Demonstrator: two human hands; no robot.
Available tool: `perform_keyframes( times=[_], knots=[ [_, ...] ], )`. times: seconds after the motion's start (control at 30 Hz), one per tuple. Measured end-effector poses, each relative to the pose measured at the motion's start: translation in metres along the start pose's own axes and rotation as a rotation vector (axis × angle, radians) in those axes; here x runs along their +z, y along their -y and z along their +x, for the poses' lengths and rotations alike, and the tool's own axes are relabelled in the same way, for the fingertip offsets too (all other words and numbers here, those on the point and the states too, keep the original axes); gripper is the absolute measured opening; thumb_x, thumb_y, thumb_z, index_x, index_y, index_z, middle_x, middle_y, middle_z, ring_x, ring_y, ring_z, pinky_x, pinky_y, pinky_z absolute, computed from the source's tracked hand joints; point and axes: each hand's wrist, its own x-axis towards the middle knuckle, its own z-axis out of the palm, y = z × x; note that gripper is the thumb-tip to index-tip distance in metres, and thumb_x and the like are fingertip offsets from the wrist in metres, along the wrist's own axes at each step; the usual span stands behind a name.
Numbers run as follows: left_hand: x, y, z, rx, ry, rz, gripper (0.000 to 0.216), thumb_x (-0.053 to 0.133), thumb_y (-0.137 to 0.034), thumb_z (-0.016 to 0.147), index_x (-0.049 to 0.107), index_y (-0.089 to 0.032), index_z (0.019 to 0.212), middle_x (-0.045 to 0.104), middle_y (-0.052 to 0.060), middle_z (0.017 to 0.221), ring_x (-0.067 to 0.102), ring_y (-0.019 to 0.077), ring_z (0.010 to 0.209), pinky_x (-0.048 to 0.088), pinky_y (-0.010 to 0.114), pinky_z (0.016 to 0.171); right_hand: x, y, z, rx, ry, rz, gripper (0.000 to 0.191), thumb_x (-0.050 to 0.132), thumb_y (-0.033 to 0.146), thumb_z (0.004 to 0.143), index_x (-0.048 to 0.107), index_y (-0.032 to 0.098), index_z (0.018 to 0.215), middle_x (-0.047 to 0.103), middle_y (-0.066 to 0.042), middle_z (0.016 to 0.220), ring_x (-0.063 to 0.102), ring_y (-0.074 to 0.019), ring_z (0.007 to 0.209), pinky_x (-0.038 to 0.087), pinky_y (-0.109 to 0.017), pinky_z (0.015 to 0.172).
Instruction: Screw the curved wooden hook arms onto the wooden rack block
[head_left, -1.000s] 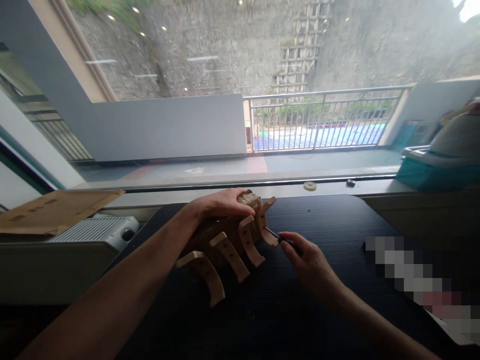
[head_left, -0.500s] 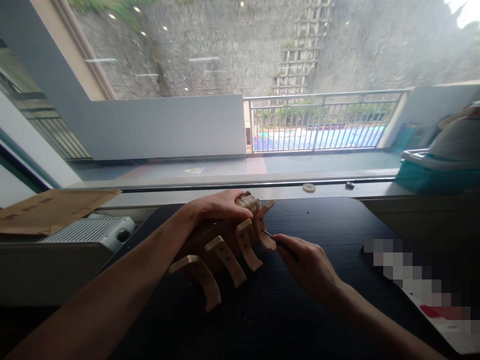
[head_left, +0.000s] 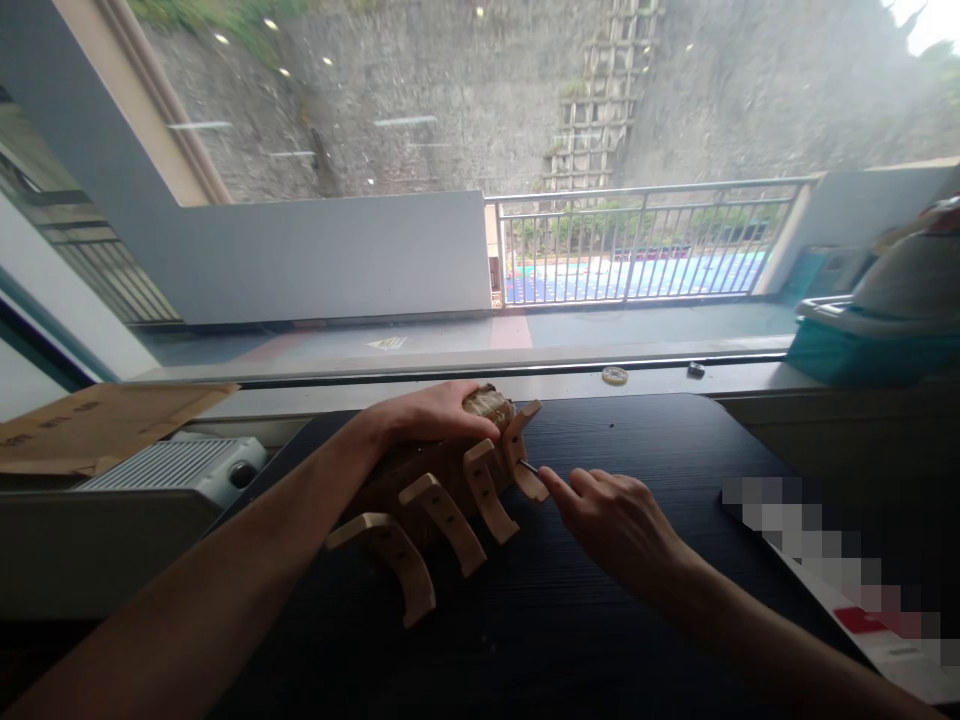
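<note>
A brown wooden piece point(head_left: 384, 498) lies on the dark table, with several pale curved wooden hooks point(head_left: 450, 520) along its near side. My left hand point(head_left: 431, 412) is closed over its far side, beside a rough, pale-brown end point(head_left: 487, 404) that looks wrapped. In my right hand point(head_left: 607, 505) is a screwdriver point(head_left: 531, 467), its handle mostly hidden by my fingers. The thin shaft points left, and its tip meets the lower hole of the rightmost hook point(head_left: 523, 455). Dark holes also show in the other hooks.
The black table point(head_left: 637, 440) stands against a window sill holding a roll of tape point(head_left: 614, 376), a small dark object point(head_left: 696, 370) and a teal bin point(head_left: 847, 345). A cardboard sheet point(head_left: 105, 425) rests over a white heater point(head_left: 180, 475) at left. A blurred-out item lies at right.
The hooks, wooden piece and both hands sit slightly further left in view. My right hand's grip has shifted on the screwdriver, whose dark handle showed more before; the tip stays at the same hook.
</note>
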Motion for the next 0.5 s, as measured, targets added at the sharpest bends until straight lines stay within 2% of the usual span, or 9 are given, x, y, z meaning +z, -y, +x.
perform_keyframes(
  times=[0.07, 0.13, 0.27, 0.33, 0.37, 0.43, 0.5],
  knots=[
    [0.000, 0.000, 0.000, 0.013, -0.003, 0.006, 0.044, 0.063, -0.046, 0.069, 0.056, -0.018, 0.103, 0.064, 0.002, 0.090, 0.060, 0.0206, 0.083, 0.045, 0.026, 0.067, 0.001, 0.003, 0.002, 0.057, 0.030, 0.053, 0.046, 0.044, 0.003, 0.084, 0.060, 0.016, 0.124, 0.066, -0.005, 0.071, 0.059, -0.0169, 0.055, 0.032, -0.028, 0.049],
    [0.000, 0.000, -0.001, 0.024, -0.012, 0.020, 0.045, 0.063, -0.046, 0.069, 0.056, -0.017, 0.103, 0.065, 0.002, 0.093, 0.060, 0.0207, 0.085, 0.045, 0.027, 0.069, 0.004, 0.007, 0.003, 0.169, 0.036, 0.227, 0.039, 0.042, 0.012, 0.089, 0.061, 0.020, 0.123, 0.069, -0.005, 0.075, 0.062, -0.0175, 0.058, 0.036, -0.028, 0.051],
    [-0.001, -0.003, -0.003, 0.029, -0.020, 0.019, 0.047, 0.063, -0.046, 0.068, 0.056, -0.018, 0.105, 0.066, 0.003, 0.096, 0.060, 0.0219, 0.088, 0.045, 0.028, 0.072, 0.007, 0.011, 0.006, 0.479, 0.060, 0.818, 0.037, 0.045, 0.036, 0.092, 0.063, 0.021, 0.121, 0.073, -0.006, 0.096, 0.067, -0.0214, 0.083, 0.047, -0.030, 0.067],
    [-0.001, -0.004, -0.003, 0.022, -0.028, 0.012, 0.047, 0.064, -0.046, 0.066, 0.057, -0.019, 0.104, 0.067, 0.003, 0.094, 0.061, 0.0229, 0.087, 0.046, 0.029, 0.072, 0.007, 0.010, 0.008, 0.550, 0.092, 1.066, 0.042, 0.047, 0.042, 0.090, 0.064, 0.018, 0.120, 0.072, -0.007, 0.103, 0.066, -0.0220, 0.090, 0.048, -0.030, 0.072],
    [-0.001, -0.004, -0.003, 0.018, -0.036, 0.009, 0.047, 0.064, -0.046, 0.065, 0.058, -0.020, 0.103, 0.067, 0.004, 0.093, 0.061, 0.0236, 0.087, 0.046, 0.030, 0.071, 0.006, 0.008, 0.008, 0.552, 0.096, 1.120, 0.043, 0.047, 0.042, 0.089, 0.065, 0.017, 0.118, 0.071, -0.007, 0.105, 0.065, -0.0219, 0.091, 0.049, -0.031, 0.074],
    [0.000, -0.004, -0.003, 0.009, -0.053, 0.004, 0.048, 0.065, -0.048, 0.063, 0.059, -0.021, 0.101, 0.068, 0.005, 0.092, 0.062, 0.0254, 0.087, 0.047, 0.031, 0.071, 0.002, 0.007, 0.009, 0.528, 0.092, 1.033, 0.041, 0.048, 0.039, 0.089, 0.064, 0.017, 0.118, 0.071, -0.007, 0.103, 0.065, -0.0217, 0.089, 0.048, -0.031, 0.073],
    [0.000, -0.004, -0.003, 0.008, -0.058, 0.005, 0.047, 0.065, -0.049, 0.062, 0.058, -0.022, 0.100, 0.068, 0.005, 0.094, 0.062, 0.0264, 0.089, 0.048, 0.032, 0.071, -0.003, 0.007, 0.009, 0.469, 0.077, 0.779, 0.039, 0.049, 0.033, 0.089, 0.060, 0.018, 0.124, 0.072, -0.007, 0.095, 0.066, -0.0209, 0.080, 0.046, -0.030, 0.066]
  ],
)
